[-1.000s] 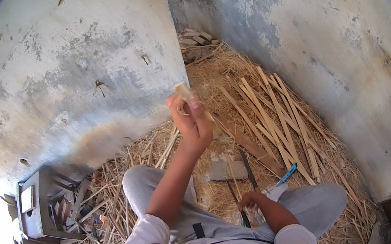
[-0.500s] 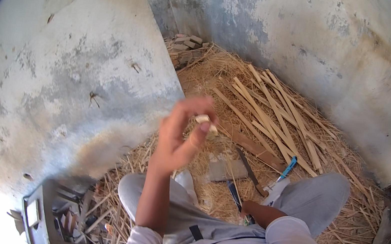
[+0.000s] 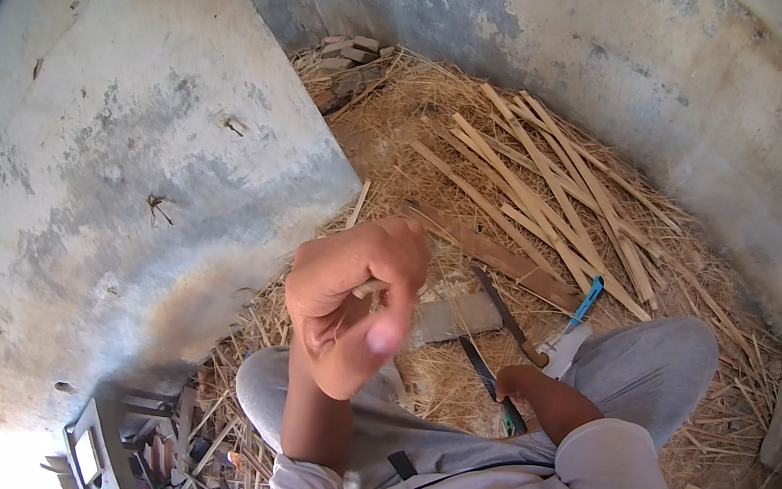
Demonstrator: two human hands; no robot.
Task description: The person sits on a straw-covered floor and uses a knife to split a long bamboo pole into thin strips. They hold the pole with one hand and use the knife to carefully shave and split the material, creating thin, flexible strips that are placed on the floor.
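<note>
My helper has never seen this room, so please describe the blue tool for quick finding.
Start from the person's grey-trousered right knee. Left of it, by the near ends of the pale wooden strips, is the slim tool. Its bright blue sets it apart from the dark blade further left.

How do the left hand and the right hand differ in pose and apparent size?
The left hand is raised and looks larger; the right hand is lower and looks smaller. The left hand curls around a small pale piece; the right hand is at a long dark tool, its grip unclear. Both are bare.
</note>
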